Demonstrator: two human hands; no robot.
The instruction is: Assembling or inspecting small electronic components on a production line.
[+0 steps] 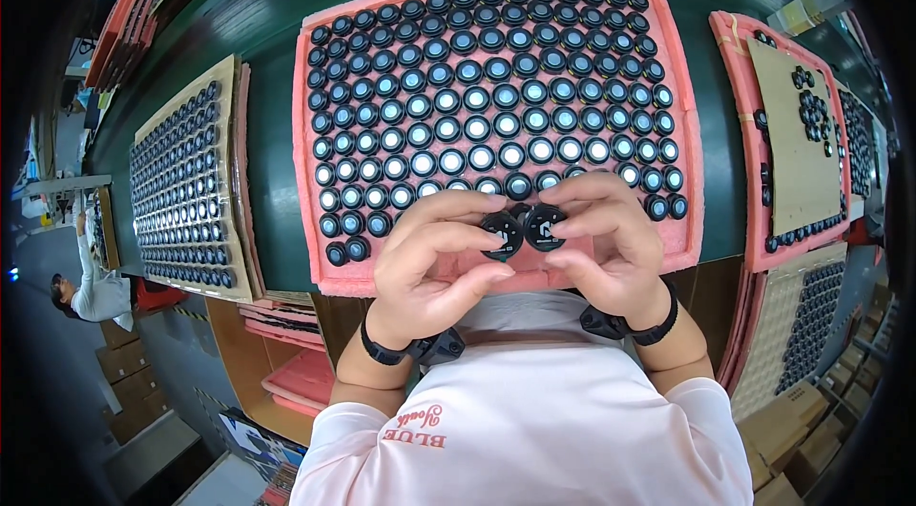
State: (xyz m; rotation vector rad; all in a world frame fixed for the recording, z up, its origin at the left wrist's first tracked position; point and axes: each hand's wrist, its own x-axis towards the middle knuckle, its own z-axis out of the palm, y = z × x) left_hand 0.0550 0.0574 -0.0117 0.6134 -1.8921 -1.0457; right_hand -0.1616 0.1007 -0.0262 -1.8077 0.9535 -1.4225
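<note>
Between the thumb and fingers of my left hand (434, 263) is a round black disc-shaped part (500, 235) with pale printing on its face. My right hand (611, 244) pinches a second, matching black disc (545, 227). Both discs are side by side, nearly touching, above the near edge of a pink foam tray (329, 273). Rows of small round black parts with shiny pale centres (447, 102) fill most of that tray. My hands hide some of its nearest rows. A black band circles each of my wrists.
On the left, a cardboard-backed panel (243, 182) carries more rows of black parts. Another pink tray (735, 58) with a cardboard sheet (778, 153) and loose parts lies right. The dark green work surface (272, 172) shows between them. A person (100, 296) is far left.
</note>
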